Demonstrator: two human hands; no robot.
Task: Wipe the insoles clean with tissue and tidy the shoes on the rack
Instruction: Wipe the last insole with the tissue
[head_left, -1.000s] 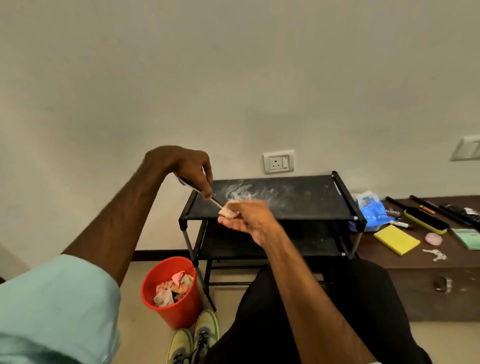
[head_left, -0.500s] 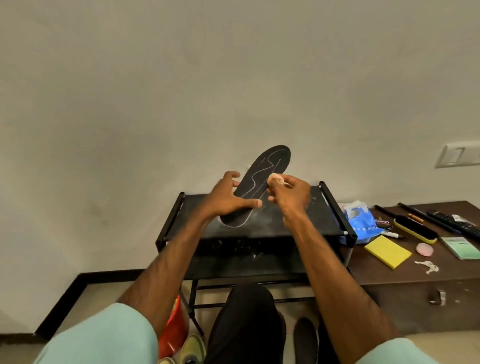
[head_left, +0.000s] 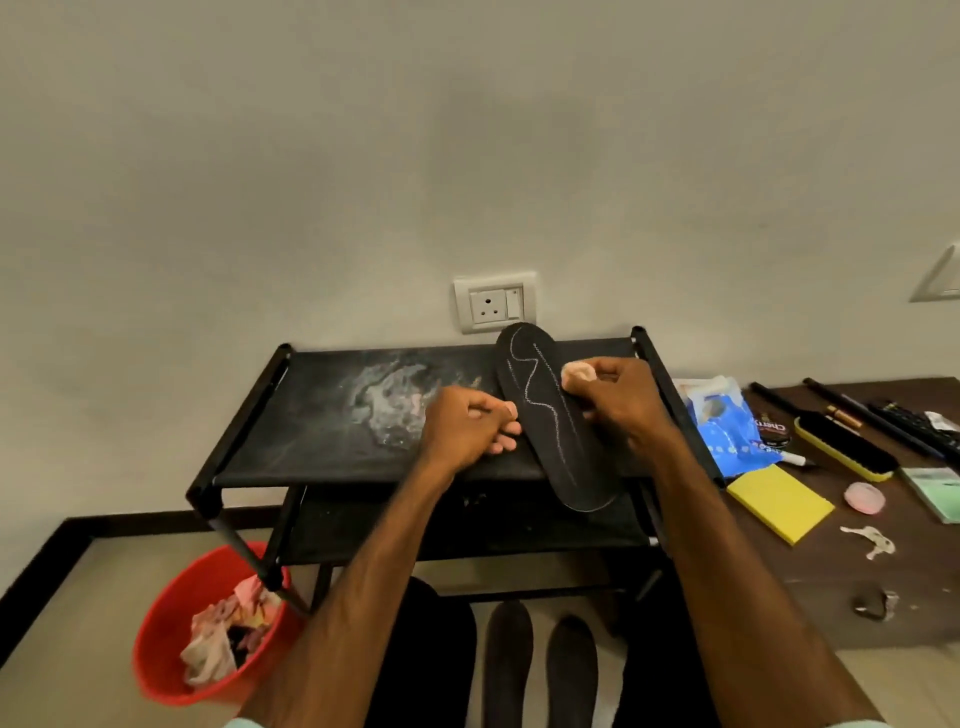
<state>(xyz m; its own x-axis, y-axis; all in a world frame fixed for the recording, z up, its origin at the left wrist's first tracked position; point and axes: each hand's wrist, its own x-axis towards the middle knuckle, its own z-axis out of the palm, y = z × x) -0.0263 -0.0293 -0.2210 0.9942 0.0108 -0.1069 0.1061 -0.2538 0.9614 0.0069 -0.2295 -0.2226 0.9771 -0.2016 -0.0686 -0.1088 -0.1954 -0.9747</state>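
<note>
The right hand (head_left: 623, 400) pinches a tissue wad (head_left: 579, 371) against the black insole (head_left: 550, 415), which lies slanted across the rack (head_left: 311, 415) top. The left hand (head_left: 467, 428), curled, touches its left edge; whether it grips is unclear.

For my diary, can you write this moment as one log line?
step: wiping | right hand: pinches tissue wad on black insole | left hand: at insole's edge, grip unclear | insole: lies on shoe rack top

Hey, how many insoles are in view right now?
3. The left hand holds a black chalk-marked insole over the black rack's top shelf; the right hand pinches a pink tissue wad against it; two dark insoles lie side by side on the floor below. Others may be hidden.
</note>
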